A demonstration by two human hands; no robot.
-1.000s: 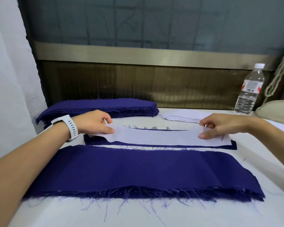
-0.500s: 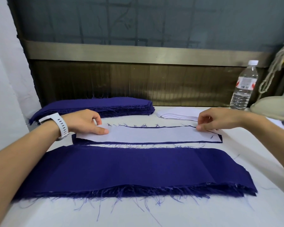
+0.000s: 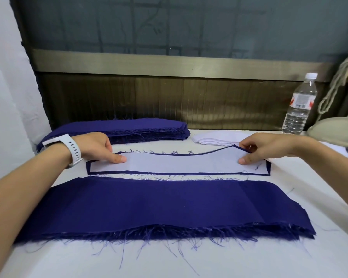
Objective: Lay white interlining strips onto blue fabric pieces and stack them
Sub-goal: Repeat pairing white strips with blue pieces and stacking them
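A white interlining strip [image 3: 179, 164] lies on a single blue fabric piece [image 3: 268, 169], whose edge shows as a thin dark border around it. My left hand [image 3: 94, 146], with a white watch on the wrist, holds the strip's left end, thumb on top. My right hand [image 3: 263, 147] pinches the far right corner of the strip and blue piece, lifting it slightly off the table. A wide stack of blue pieces [image 3: 159, 203] with frayed edges lies in front. Another blue stack [image 3: 129, 129] sits at the back left, and a pile of white strips [image 3: 215, 139] at the back right.
The work lies on a white table [image 3: 189, 261] against a dark wall panel. A water bottle [image 3: 299, 105] stands at the back right, beside a beige rounded object [image 3: 333, 129] and a hanging rope [image 3: 338, 83]. A white curtain hangs at the left.
The strip has come down flat onto the blue piece and lines up with its edges. My right hand now lifts the far right corner a little.
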